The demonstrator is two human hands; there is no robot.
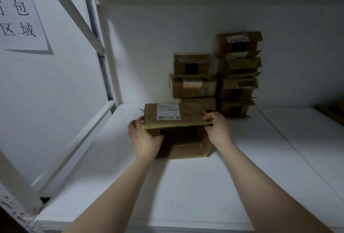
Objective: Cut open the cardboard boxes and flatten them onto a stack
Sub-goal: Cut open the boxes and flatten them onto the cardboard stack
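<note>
A brown cardboard box [183,139] lies on its side on the white shelf [195,186], its open end facing me. Its top panel carries a white shipping label [168,111], and yellowish tape runs along the front edge. My left hand [144,136] grips the left front corner of that top panel, thumb on top. My right hand [216,128] pinches the right front corner of the same panel. Behind the box, two piles of stacked cardboard boxes [216,76] stand against the back wall. No cutting tool is visible.
A paper sign [20,13] with large black characters hangs on the left wall beside white shelf posts [104,55]. A dark flat object [333,111] lies at the far right edge. A shelf ceiling spans overhead.
</note>
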